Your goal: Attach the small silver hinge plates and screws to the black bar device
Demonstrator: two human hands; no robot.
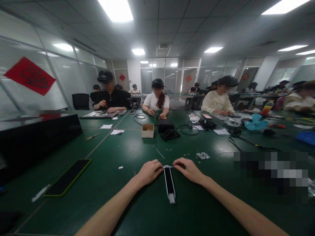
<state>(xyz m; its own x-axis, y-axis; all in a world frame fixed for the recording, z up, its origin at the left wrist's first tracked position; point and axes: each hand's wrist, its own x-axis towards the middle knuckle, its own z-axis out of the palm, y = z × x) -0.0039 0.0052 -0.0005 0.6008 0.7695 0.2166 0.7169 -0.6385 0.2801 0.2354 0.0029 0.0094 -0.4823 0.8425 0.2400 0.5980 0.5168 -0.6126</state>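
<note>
White-framed narrow device [169, 182], dark strip along its face, lies flat on the green bench [145, 218], centred between the forearms, long axis pointing away from the wearer. Left hand [150, 171]: fingers bent, tips at the device's far left corner. Right hand [189, 169]: thumb and fingers curled, tips just beside the far right corner. Cannot tell whether either grip is closed on anything. Small metal plates [203, 156] sit beyond the right hand; green-edged smartphone [67, 178] lies well to the left; open cardboard box [147, 131] stands farther back.
</note>
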